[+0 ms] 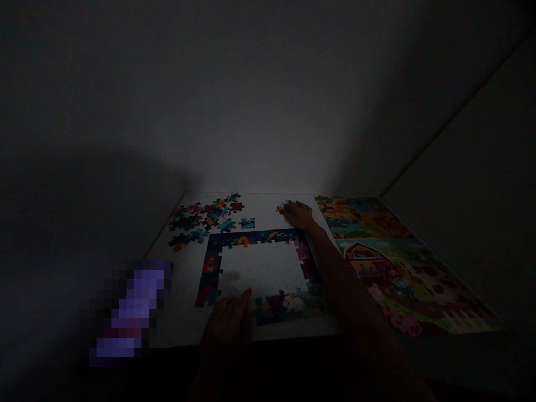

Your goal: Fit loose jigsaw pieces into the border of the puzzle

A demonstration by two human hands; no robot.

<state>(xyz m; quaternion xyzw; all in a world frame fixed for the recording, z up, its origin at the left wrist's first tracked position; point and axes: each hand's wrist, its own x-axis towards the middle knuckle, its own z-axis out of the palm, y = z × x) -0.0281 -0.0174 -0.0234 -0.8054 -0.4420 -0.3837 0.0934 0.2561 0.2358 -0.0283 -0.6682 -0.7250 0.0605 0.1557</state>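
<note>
My right hand [298, 214] reaches to the back of the white board [268, 212], its fingers closed on a yellow-orange puzzle piece [282, 210]. Close to the front edge rests my left hand [226, 324], with one finger stretched forward and nothing visible in it. It lies by a gap in the bottom side of a joined puzzle border [204, 282]. That border is dark blue, purple and green, forming a rectangle around bare board. My right forearm passes over its right edge. Shade hides part of the left fingers.
Loose puzzle pieces [205, 215] lie heaped at the back left, with a blue piece [247, 223] apart from them. At the right are a farm picture [402, 285] and another colourful picture [360, 215]. A pixelated purple patch [134, 307] covers the left side. Pale walls stand behind.
</note>
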